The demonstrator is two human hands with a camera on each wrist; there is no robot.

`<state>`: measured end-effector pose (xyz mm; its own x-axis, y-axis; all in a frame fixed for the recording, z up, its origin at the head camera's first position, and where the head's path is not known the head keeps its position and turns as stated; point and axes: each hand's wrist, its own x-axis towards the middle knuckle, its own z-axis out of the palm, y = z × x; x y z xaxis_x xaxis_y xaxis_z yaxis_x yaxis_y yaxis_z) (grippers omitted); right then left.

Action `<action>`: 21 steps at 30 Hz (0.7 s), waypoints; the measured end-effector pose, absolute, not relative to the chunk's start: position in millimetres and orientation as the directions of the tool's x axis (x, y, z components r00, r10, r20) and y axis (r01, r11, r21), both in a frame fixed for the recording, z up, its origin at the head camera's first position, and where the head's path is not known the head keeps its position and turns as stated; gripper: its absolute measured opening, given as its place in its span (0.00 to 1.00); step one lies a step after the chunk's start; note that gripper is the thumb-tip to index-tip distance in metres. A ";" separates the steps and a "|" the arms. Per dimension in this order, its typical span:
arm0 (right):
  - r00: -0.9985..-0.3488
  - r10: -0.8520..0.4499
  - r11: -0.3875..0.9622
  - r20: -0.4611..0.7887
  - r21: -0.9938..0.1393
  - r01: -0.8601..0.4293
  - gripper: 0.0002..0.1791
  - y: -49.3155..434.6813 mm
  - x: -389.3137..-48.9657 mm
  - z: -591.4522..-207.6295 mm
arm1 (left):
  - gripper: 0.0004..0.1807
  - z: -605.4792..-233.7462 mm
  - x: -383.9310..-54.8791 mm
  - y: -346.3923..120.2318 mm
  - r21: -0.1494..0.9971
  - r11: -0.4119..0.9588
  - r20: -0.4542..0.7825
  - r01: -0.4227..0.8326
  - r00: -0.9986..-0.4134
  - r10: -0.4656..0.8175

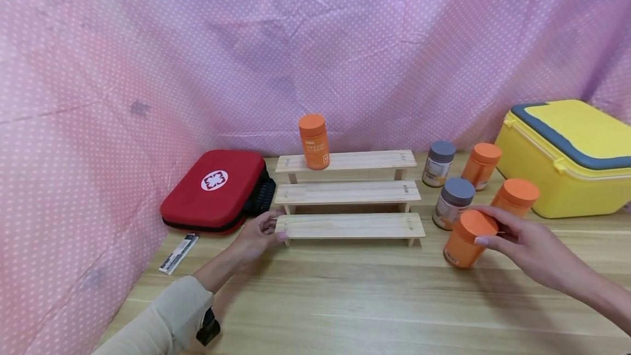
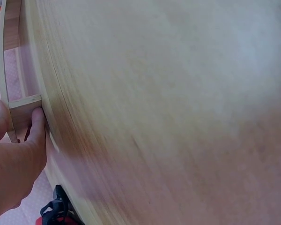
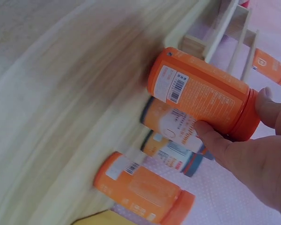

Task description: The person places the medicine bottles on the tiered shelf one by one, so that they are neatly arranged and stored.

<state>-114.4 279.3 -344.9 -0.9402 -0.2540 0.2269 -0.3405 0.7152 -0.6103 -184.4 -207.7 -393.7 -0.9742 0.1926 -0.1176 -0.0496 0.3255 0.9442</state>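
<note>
My left hand (image 1: pixel 253 237) grips the left end of the lowest step of a three-tier wooden rack (image 1: pixel 345 227). In the left wrist view its thumb lies on the board and a finger presses the short leg (image 2: pixel 25 110) below. My right hand (image 1: pixel 529 248) pinches an orange jar (image 1: pixel 465 245) near its lid, thumb on one side, fingers on the other. This jar stands slightly tilted; I cannot tell whether its base touches the table. Another orange jar (image 1: pixel 315 144) is upright on the rack's top step, toward the left.
Right of the rack stand two grey-lidded jars (image 1: pixel 437 166) and two more orange jars (image 1: pixel 482 167). A yellow box (image 1: pixel 567 174) with a grey-trimmed lid sits at far right. Left are a red first-aid case (image 1: pixel 214 190) and a thin white packet (image 1: pixel 179 253). Pink dotted cloth (image 1: pixel 345 43) hangs behind.
</note>
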 end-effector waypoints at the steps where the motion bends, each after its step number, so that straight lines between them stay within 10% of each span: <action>1: -0.939 -0.252 0.719 0.233 -0.604 -0.343 0.30 279.7 -114.0 -343.4 | 0.29 -394.2 -184.7 -207.9 0.944 0.325 -0.116 -0.049 -0.975 0.192; 21: -0.871 -0.313 0.625 0.378 -0.609 -0.489 0.32 263.6 -108.3 -304.8 | 0.29 -392.4 -184.5 -207.9 0.940 0.334 -0.133 -0.065 -0.974 0.185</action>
<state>-108.3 263.6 -304.8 -0.8711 -0.3134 0.3782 -0.4890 0.6249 -0.6086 -184.5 -207.9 -392.4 -0.9735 0.1855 -0.1335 -0.0653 0.3341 0.9403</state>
